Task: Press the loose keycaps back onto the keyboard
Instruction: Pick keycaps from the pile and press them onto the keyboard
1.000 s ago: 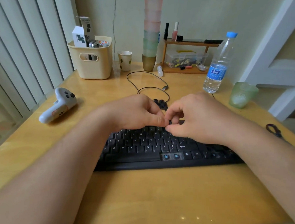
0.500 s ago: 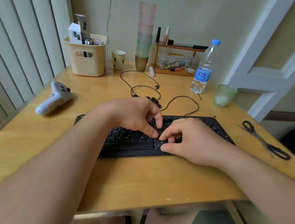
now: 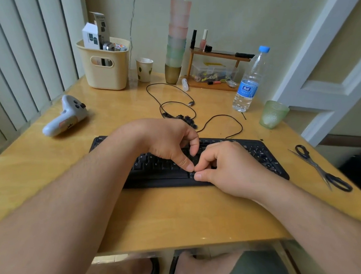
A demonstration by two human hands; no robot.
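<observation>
Seating step in hand: both hands work the keyboard bottom row. Left hand thumb presses down; right hand grip is narrow, contents hidden (possibly a keycap). Loose keycaps lie behind the keyboard. Next: firm vertical pressure.

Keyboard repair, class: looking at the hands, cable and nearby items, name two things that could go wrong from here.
1. Both the left hand and right hand crowd one spot near the keyboard front edge, hiding the keycap; it might go on crooked.
2. The loose keycaps lie among the cable loops behind the keyboard; reaching for them could snag the cable and scatter them, perhaps toward the water bottle.
</observation>
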